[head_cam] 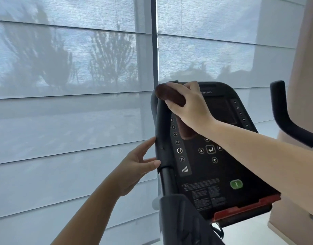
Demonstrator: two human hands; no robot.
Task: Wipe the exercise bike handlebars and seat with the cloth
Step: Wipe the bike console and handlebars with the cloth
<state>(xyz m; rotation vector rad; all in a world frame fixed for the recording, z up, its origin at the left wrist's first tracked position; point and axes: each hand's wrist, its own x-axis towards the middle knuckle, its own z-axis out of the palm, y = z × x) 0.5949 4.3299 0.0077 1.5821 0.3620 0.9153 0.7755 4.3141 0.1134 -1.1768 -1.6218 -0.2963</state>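
The bike's left handlebar (162, 131) rises as a black padded tube beside the console (210, 167). My right hand (189, 105) is closed over a dark brown cloth (168, 93), pressing it onto the top of that left handlebar; a tail of cloth hangs down below my palm. My left hand (136, 165) is open, fingertips and thumb resting against the outer side of the same handlebar lower down. The right handlebar (283, 110) curves up at the far right, untouched. The seat is out of view.
A black console with numbered buttons and a green button (236, 184) sits between the handlebars. Behind the bike are sheer window blinds (72, 103) with a dark window post (154, 50). A beige wall (306, 85) stands at the right.
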